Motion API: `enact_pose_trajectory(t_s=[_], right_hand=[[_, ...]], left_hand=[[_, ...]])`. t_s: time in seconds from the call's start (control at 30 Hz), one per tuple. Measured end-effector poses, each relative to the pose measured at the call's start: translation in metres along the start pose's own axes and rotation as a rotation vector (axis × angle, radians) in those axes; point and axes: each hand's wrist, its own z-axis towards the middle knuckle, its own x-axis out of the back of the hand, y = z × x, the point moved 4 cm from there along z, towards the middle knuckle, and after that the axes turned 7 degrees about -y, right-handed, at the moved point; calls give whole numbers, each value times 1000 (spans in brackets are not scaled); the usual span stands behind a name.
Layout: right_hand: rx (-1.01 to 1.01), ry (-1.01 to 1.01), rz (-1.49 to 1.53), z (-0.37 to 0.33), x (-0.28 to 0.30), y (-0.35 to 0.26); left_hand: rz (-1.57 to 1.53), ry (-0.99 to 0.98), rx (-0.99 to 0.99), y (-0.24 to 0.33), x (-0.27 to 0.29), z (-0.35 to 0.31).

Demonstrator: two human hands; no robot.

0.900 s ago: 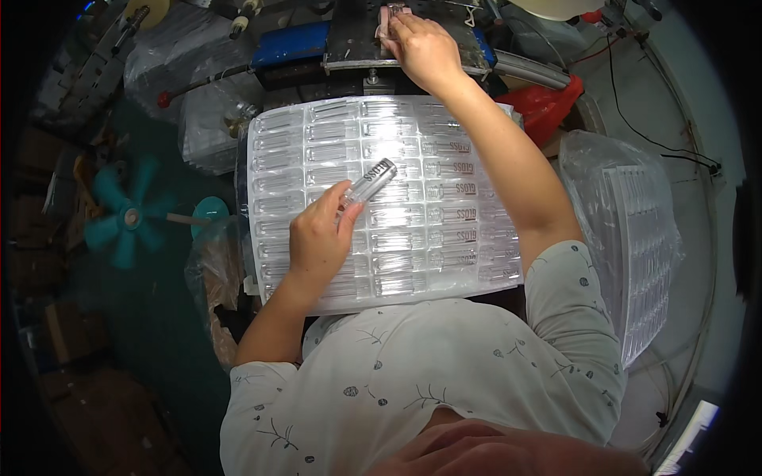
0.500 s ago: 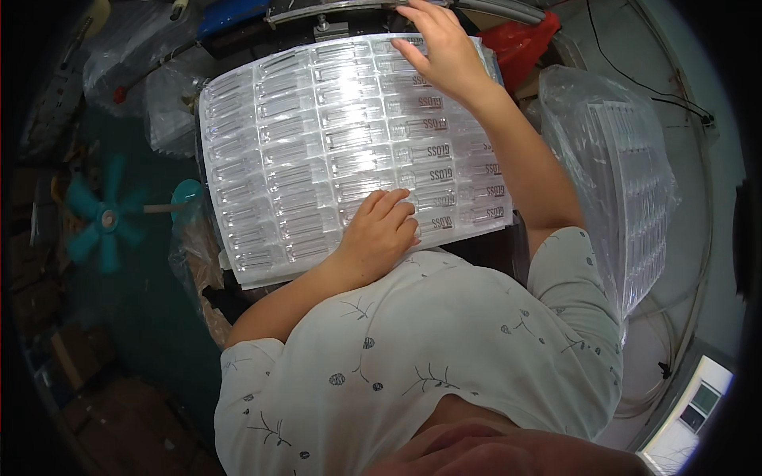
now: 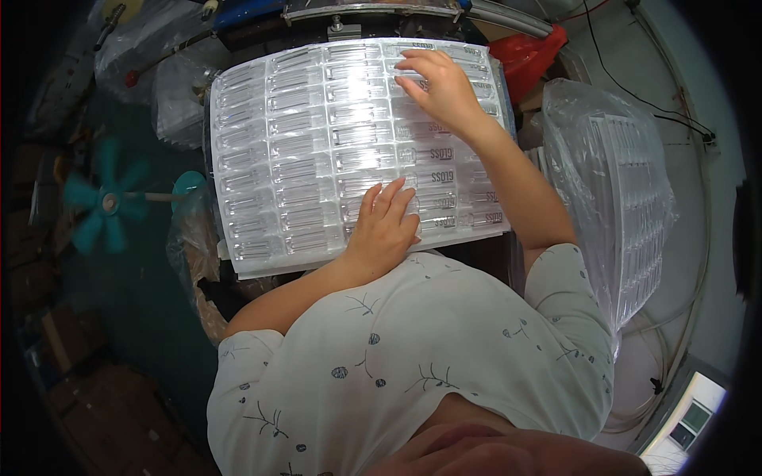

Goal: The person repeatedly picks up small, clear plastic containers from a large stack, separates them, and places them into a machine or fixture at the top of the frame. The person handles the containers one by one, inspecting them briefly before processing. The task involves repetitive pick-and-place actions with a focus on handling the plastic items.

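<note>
In front of me lies a large clear plastic blister sheet [image 3: 305, 170], moulded with rows of long narrow pockets and backed by something white. Dark printing shows in its right-hand columns. My left hand [image 3: 383, 222] rests on the near part of the sheet, fingers spread and holding nothing. Over the far right part is my right hand [image 3: 441, 89], its fingers bent but apart and nothing between them. Whether its fingertips touch the plastic I cannot tell.
Past the sheet's far edge runs a machine with a metal bar [image 3: 373, 11]. A red plastic bag [image 3: 533, 59] sits at the far right. Bagged blister sheets [image 3: 627, 214] stand on the right. A teal fan [image 3: 109, 202] is on the left, with cardboard boxes [image 3: 67, 341] nearby.
My right hand has come back from the machine bar at the sheet's far edge and is now over the sheet. My left hand stays on the near part. The view has shifted slightly.
</note>
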Motion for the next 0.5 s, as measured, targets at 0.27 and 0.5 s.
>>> enact_pose_trajectory(t_s=[0.27,0.5], right_hand=[[-20,-290,-216,88,-60,22],[194,26,-243,68,-40,5]], left_hand=[[27,109,91,-27,57,-5],[-131,265,368,-100,102,16]])
